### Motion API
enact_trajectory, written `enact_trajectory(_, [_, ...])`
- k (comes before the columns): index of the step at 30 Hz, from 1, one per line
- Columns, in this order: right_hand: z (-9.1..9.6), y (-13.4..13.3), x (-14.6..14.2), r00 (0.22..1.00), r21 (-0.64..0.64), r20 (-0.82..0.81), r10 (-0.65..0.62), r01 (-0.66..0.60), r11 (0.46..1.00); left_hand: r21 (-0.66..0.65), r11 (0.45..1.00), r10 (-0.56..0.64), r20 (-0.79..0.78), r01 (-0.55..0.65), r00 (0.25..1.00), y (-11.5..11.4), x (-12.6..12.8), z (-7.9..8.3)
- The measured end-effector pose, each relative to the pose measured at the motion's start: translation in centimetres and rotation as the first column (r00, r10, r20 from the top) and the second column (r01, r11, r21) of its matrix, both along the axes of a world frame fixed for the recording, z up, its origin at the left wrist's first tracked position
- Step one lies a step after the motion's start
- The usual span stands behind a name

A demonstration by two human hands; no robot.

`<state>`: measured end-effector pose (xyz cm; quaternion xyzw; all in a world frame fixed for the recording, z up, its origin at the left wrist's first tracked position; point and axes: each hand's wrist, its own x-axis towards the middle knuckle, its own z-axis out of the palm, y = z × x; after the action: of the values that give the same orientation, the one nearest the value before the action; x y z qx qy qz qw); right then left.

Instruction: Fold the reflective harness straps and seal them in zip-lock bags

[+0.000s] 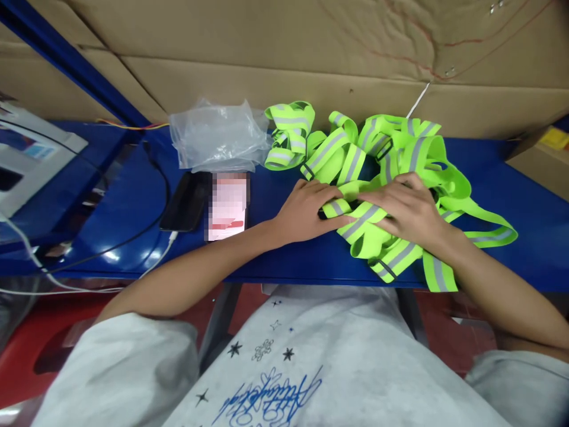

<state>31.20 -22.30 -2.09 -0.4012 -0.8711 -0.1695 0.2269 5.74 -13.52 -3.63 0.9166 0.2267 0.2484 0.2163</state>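
Neon yellow-green reflective straps [362, 224] with a grey stripe lie in a loose heap on the blue table. My left hand [309, 212] pinches a folded strap end between thumb and fingers at the heap's left side. Over the same strap, my right hand [402, 207] is curled with its fingers closed on the webbing; part of the grip is hidden. A black buckle [383, 270] shows at the near edge of the pile. Behind my hands, more folded straps [326, 155] lie bunched, and a rolled strap bundle [291, 133] sits at their left.
Clear plastic bags [220, 135] lie at the back left. Before them are a dark phone [184, 204] with a white cable and a lit phone [227, 207]. A white machine [38, 154] stands far left, a cardboard box [542, 163] far right. Cardboard [267, 71] lines the back.
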Motion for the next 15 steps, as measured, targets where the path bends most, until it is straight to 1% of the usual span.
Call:
enact_trajectory(2, [0.3,-0.3,0.1,0.993,0.103,-0.110,0.038,-0.026,0.994,-0.070,0.994,-0.068,0.131,0.078,0.989,0.0,-0.1,-0.1])
enact_trajectory(3, [0.3,-0.4,0.0,0.983,0.151,-0.179,0.042,-0.014,0.988,-0.087,0.988,-0.111,0.184,0.129,0.977,-0.1,-0.1,-0.3])
enact_trajectory(4, [0.2,-0.5,-0.1,0.967,0.190,-0.253,0.021,0.028,0.981,-0.099,0.978,-0.156,0.223,0.181,0.962,-0.3,-0.1,-0.5])
enact_trajectory(5, [0.1,-0.5,-0.2,0.944,0.213,-0.328,-0.024,0.098,0.972,-0.117,0.967,-0.193,0.253,0.228,0.948,-0.6,0.0,-0.8])
enact_trajectory(7, [-0.4,-0.4,-0.3,0.864,0.197,-0.477,-0.160,0.282,0.939,-0.201,0.932,-0.225,0.332,0.302,0.916,-1.2,0.3,-1.3])
enact_trajectory(8, [-0.6,-0.3,-0.2,0.814,0.156,-0.536,-0.223,0.355,0.922,-0.265,0.906,-0.214,0.388,0.331,0.896,-1.5,0.4,-1.5])
enact_trajectory(9, [-0.8,-0.2,-0.1,0.766,0.108,-0.586,-0.265,0.397,0.911,-0.335,0.875,-0.179,0.446,0.349,0.877,-1.6,0.6,-1.7])
enact_trajectory(10, [-1.0,0.0,0.0,0.721,0.063,-0.632,-0.285,0.414,0.908,-0.407,0.841,-0.126,0.493,0.356,0.861,-1.6,0.7,-1.9])
enact_trajectory(11, [-1.1,0.1,0.1,0.684,0.038,-0.674,-0.279,0.410,0.911,-0.483,0.803,-0.058,0.519,0.349,0.853,-1.4,0.8,-2.0])
enact_trajectory(12, [-1.2,0.2,0.1,0.664,0.039,-0.705,-0.249,0.387,0.921,-0.559,0.763,0.014,0.517,0.325,0.856,-1.1,0.9,-2.2])
enact_trajectory(13, [-1.2,0.3,0.1,0.669,0.062,-0.716,-0.198,0.345,0.937,-0.622,0.727,0.071,0.490,0.291,0.869,-0.7,0.9,-2.3])
enact_trajectory(14, [-1.1,0.4,0.1,0.692,0.098,-0.709,-0.136,0.287,0.953,-0.663,0.702,0.106,0.456,0.259,0.883,-0.2,0.9,-2.5])
enact_trajectory(15, [-1.1,0.4,-0.1,0.727,0.126,-0.683,-0.070,0.212,0.969,-0.678,0.696,0.114,0.428,0.236,0.896,0.2,0.9,-2.6])
